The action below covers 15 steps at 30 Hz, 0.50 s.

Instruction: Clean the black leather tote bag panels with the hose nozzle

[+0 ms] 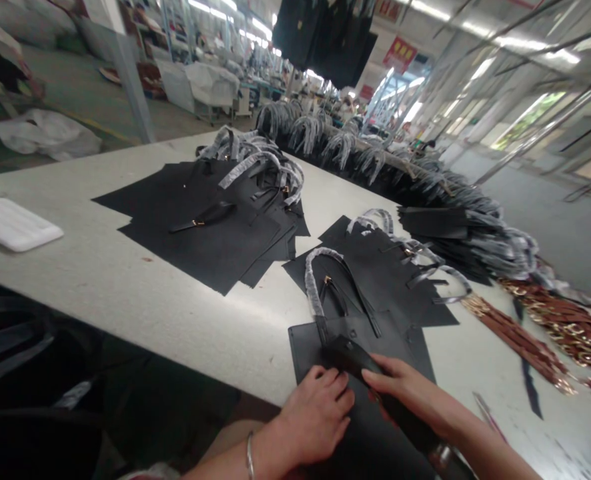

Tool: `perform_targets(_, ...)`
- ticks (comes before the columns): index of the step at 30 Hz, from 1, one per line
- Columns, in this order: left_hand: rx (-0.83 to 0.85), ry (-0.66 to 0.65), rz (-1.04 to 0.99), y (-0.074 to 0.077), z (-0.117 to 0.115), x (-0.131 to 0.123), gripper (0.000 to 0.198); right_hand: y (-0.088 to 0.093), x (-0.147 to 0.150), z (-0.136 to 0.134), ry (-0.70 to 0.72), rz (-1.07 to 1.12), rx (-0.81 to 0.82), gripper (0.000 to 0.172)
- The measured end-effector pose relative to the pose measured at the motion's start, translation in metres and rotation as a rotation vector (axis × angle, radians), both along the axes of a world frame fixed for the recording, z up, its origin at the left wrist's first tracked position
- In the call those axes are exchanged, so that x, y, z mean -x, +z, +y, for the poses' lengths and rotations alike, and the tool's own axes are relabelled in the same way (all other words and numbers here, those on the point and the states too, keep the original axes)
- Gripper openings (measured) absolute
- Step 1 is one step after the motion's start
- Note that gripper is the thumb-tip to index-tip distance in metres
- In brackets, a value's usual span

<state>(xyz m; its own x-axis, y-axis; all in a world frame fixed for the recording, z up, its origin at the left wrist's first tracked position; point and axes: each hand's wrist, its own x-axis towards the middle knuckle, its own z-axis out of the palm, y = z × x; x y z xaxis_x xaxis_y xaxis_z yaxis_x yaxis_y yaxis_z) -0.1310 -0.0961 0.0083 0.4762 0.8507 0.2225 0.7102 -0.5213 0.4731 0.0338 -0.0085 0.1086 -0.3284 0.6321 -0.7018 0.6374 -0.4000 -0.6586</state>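
Black panel (400, 343) lies beneath both hands (318, 415) (400, 381) and a dark tool (409, 421).

2 grips (320, 410) (398, 383), 1 blk tool (408, 421), 2+ blk panel piles (175, 247) (398, 280), 1 wht obj (18, 225), 1 bangle (249, 455).

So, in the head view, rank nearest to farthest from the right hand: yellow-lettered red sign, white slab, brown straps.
1. Brown straps: right of the right hand.
2. White slab: far left.
3. Yellow-lettered red sign: distant background.

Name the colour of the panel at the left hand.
The panel is black, clearest in the head view.
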Motion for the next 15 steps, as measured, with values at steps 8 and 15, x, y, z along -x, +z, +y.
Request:
perform_targets(8,0.026,0.019,-0.025,-0.006,-0.002,0.001,0.027,0.002,0.001,0.018,-0.206,0.040,-0.230,0.033)
perform_targets(15,0.061,0.120,-0.034,-0.016,0.007,-0.002,0.045,0.001,-0.037,-0.010,-0.289,0.026,0.023,0.035)
